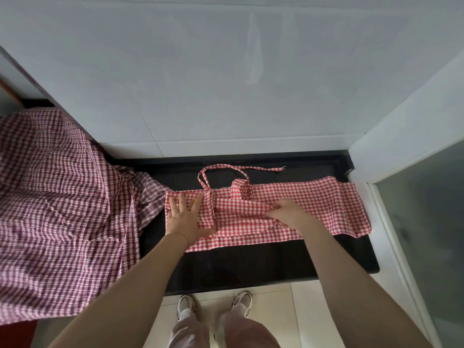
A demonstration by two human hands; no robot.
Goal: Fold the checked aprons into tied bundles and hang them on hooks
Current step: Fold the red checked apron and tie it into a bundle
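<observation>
A red-and-white checked apron (313,204) lies folded into a long strip across the black counter (251,267). Its neck loop and a loose strap (226,169) trail toward the wall. My left hand (184,217) presses flat with spread fingers on the strip's left end. My right hand (286,212) sits at the strip's middle, its fingers curled and pinching a fold of the cloth. A darker maroon checked apron (57,209) lies heaped to the left, draping over the counter's edge.
A grey-white wall (226,84) rises right behind the counter. On the right stand a white frame and a glass panel (426,234). Below the counter's front edge I see tiled floor and my shoes (213,305).
</observation>
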